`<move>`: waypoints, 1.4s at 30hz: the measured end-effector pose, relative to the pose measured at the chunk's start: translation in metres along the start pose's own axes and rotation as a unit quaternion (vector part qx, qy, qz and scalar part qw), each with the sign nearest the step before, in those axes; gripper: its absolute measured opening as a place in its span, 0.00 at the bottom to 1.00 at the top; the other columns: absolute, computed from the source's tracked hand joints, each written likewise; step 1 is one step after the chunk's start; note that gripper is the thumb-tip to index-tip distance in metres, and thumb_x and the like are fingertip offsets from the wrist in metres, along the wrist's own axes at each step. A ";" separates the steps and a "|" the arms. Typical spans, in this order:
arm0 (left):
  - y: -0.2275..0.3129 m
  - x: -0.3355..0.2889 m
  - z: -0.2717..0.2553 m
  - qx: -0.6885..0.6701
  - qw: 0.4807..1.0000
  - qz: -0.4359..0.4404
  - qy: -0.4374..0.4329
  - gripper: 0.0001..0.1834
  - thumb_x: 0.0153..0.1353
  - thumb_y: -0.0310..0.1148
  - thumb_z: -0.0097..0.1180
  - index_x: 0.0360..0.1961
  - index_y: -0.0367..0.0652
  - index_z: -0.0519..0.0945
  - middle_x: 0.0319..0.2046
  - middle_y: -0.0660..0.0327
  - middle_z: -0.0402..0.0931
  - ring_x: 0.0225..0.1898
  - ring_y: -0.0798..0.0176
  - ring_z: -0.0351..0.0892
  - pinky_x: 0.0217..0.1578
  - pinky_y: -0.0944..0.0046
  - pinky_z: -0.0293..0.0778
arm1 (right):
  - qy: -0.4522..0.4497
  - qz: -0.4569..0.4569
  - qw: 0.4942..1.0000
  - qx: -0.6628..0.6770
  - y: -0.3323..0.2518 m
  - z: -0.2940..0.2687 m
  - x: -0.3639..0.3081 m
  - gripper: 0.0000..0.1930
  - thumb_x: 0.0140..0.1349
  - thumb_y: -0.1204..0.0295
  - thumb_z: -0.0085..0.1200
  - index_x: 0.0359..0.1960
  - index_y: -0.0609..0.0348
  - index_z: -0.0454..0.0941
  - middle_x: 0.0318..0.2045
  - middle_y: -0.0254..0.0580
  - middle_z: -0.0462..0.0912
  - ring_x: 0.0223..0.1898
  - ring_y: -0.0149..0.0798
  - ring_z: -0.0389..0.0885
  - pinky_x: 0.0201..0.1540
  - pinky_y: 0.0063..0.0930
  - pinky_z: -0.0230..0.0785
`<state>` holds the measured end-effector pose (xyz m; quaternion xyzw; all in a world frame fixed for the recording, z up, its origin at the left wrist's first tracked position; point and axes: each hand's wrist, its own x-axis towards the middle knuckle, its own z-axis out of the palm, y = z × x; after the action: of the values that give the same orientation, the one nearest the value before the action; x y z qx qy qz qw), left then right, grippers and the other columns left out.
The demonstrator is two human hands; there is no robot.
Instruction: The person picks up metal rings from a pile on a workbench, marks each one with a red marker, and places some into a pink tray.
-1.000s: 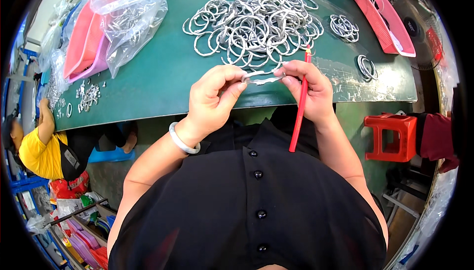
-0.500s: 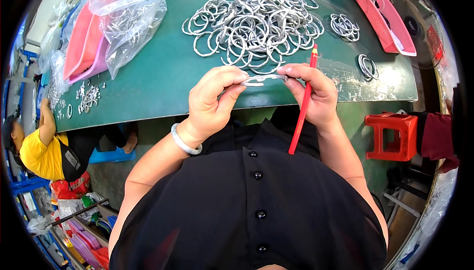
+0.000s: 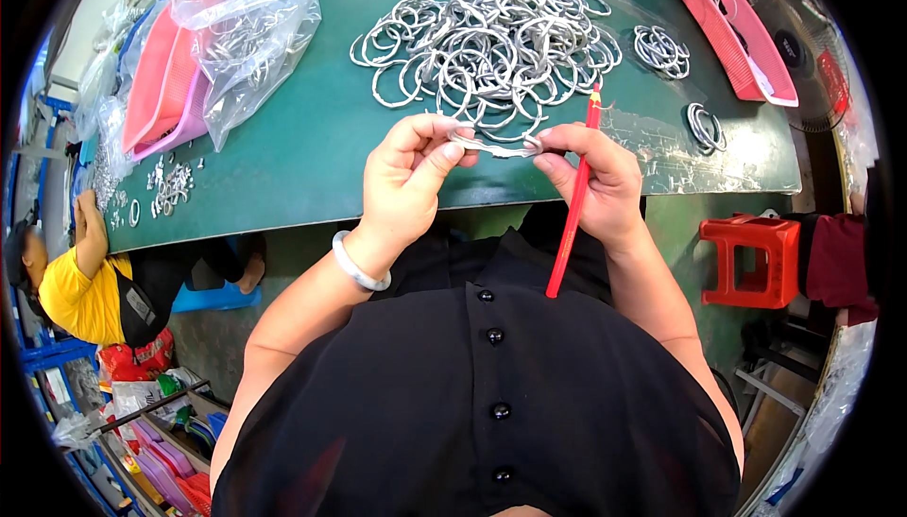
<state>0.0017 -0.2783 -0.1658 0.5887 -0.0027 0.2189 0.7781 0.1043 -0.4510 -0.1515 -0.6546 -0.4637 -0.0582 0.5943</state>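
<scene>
Between my two hands is a silvery metal bangle (image 3: 497, 149), seen nearly edge-on above the table's near edge. My left hand (image 3: 406, 177) pinches one end of it with thumb and fingertips. The other end is pinched by my right hand (image 3: 605, 186), which also keeps a red pencil (image 3: 573, 219) tucked between its fingers, tip up and slanting. Just beyond my hands lies a large heap of similar open silvery bangles (image 3: 491, 44). A pale bangle (image 3: 357, 262) circles my left wrist.
Two small bangle groups, one farther back (image 3: 660, 52) and one nearer (image 3: 705, 129), lie right on the green table (image 3: 321, 167). Pink baskets stand at left (image 3: 156, 92) and right (image 3: 737, 35), a clear bag (image 3: 255, 44) beside the left one. Another person (image 3: 80, 295) sits left; a red stool (image 3: 749, 262) stands right.
The bangle has been turned in my fingers and now bows downward in the middle. My left hand has tilted slightly, and the red pencil has shifted a little left with my right hand.
</scene>
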 end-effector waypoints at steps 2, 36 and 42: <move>-0.001 0.002 0.001 -0.044 0.998 -0.045 0.010 0.08 0.59 0.22 0.49 0.40 0.36 0.70 0.37 0.56 0.73 0.37 0.64 0.76 0.40 0.68 0.74 | -0.006 0.005 1.000 -0.001 -0.003 0.002 0.002 0.11 0.46 0.81 0.60 0.32 0.60 0.75 0.27 0.40 0.79 0.26 0.36 0.78 0.29 0.25 0.69; -0.011 0.011 0.000 -0.360 0.865 -0.348 -0.017 0.08 0.58 0.24 0.48 0.39 0.36 0.72 0.33 0.59 0.75 0.31 0.68 0.75 0.32 0.73 0.73 | -0.050 -0.063 0.996 -0.041 -0.021 0.007 0.024 0.10 0.44 0.76 0.61 0.29 0.60 0.74 0.21 0.40 0.77 0.23 0.40 0.76 0.26 0.27 0.67; -0.010 0.010 -0.003 -0.412 0.834 -0.364 -0.036 0.08 0.57 0.23 0.49 0.39 0.35 0.72 0.31 0.58 0.73 0.30 0.66 0.74 0.30 0.72 0.71 | -0.003 -0.012 0.999 -0.048 -0.007 0.004 0.015 0.09 0.46 0.75 0.61 0.29 0.61 0.75 0.22 0.41 0.77 0.23 0.39 0.76 0.26 0.27 0.68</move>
<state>0.0135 -0.2741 -0.1728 0.1793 0.0943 -0.1228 0.9715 0.1058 -0.4412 -0.1382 -0.6768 -0.4700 -0.0851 0.5602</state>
